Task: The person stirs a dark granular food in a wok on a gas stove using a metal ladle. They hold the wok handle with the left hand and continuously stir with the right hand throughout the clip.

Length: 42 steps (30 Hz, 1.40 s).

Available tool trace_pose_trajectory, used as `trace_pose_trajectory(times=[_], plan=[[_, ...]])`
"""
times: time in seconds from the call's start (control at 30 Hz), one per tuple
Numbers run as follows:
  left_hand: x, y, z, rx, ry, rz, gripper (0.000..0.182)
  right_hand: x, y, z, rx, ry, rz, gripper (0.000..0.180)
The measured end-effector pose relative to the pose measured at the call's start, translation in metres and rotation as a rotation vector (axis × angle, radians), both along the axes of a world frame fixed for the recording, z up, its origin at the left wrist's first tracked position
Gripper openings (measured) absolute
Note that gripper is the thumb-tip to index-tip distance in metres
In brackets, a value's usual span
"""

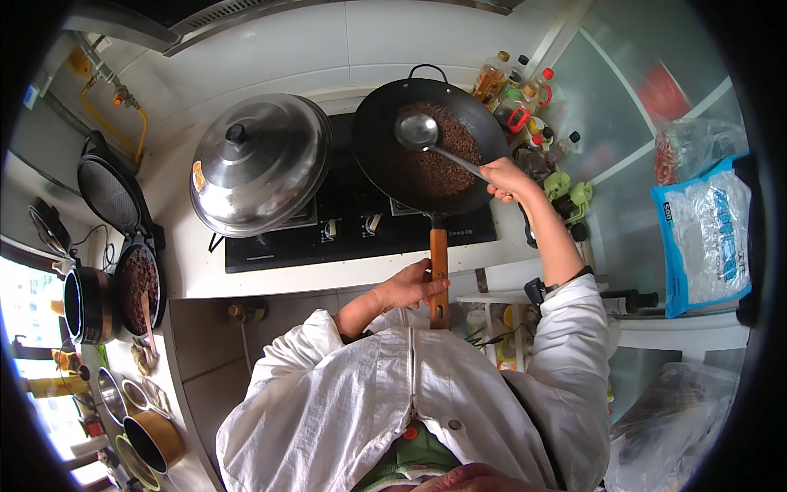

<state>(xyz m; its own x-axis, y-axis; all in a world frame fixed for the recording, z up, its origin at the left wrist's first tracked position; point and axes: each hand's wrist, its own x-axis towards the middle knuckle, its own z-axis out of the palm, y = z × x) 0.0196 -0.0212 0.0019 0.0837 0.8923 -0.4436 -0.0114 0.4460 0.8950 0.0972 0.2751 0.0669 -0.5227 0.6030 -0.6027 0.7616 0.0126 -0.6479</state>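
My right hand [508,178] grips the handle of a metal ladle [418,130], whose bowl rests over dark brown crumbly food [454,147] inside a black wok [375,147]. The wok sits on the right side of a black glass gas hob [356,246]. My left hand [408,284] is closed around the wok's wooden handle [439,246], which points toward my body. What lies under the ladle's bowl is hidden.
A pan under a domed steel lid [264,166] covers the left burner. Several bottles [492,80] crowd the back right corner. On the left counter, an opened electric griddle [140,289] holds similar brown food and a wooden spatula [147,317]. Pots [154,440] stand nearer me.
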Motion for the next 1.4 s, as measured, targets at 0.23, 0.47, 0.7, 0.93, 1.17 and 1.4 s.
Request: trace_pose_trajectory(times=[0.23, 0.47, 0.7, 0.93, 1.17, 1.4], plan=[[0.000, -0.001, 0.001, 0.010, -0.026, 0.009, 0.064, 0.036, 0.019, 0.068, 0.181, -0.344, 0.252, 0.017], [0.000, 0.001, 0.003, -0.025, -0.007, 0.007, 0.063, -0.012, 0.004, 0.008, 0.100, 0.046, 0.035, 0.019], [-0.001, 0.001, 0.004, -0.005, -0.041, 0.011, 0.069, 0.051, 0.012, 0.061, 0.125, -0.225, 0.286, 0.028], [-0.001, 0.003, 0.002, -0.005, -0.034, 0.006, 0.070, 0.001, 0.010, 0.012, 0.155, 0.018, 0.055, 0.025], [-0.003, 0.003, 0.004, -0.009, -0.022, -0.024, 0.066, 0.052, 0.005, 0.053, 0.031, -0.220, 0.286, 0.024], [-0.002, 0.004, 0.002, -0.017, -0.011, -0.018, 0.062, 0.013, 0.013, 0.017, 0.249, -0.035, 0.072, 0.023]])
